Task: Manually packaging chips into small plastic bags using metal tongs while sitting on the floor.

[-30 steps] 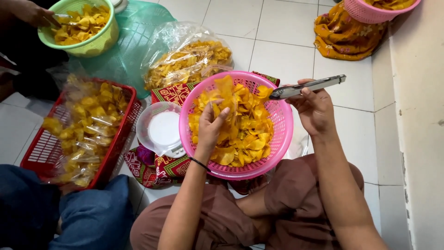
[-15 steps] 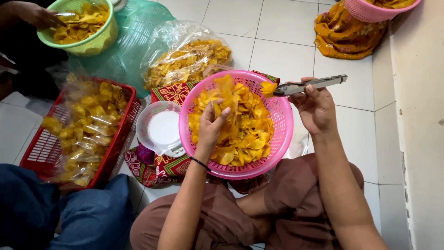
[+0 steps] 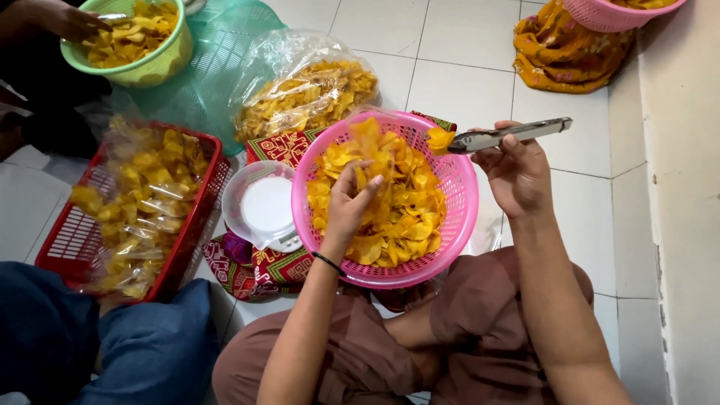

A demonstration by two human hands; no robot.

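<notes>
While the right hand (image 3: 517, 176) grips metal tongs (image 3: 501, 136) pinching one yellow chip (image 3: 439, 139) over the pink basket's (image 3: 459, 196) rim, the left hand (image 3: 351, 204) holds a clear bag (image 3: 379, 161) open above the heaped chips (image 3: 401, 217); a white scale (image 3: 264, 206) sits just beside.

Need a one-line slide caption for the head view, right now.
Seated on tile, left hand holds a clear bag over a pink basket of yellow chips while right hand lifts a chip with metal tongs.

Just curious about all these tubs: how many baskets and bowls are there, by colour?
Pink baskets: 2, one in the lap, one at the top right
Red basket: 1
Green bowl: 1
Total: 4
</notes>
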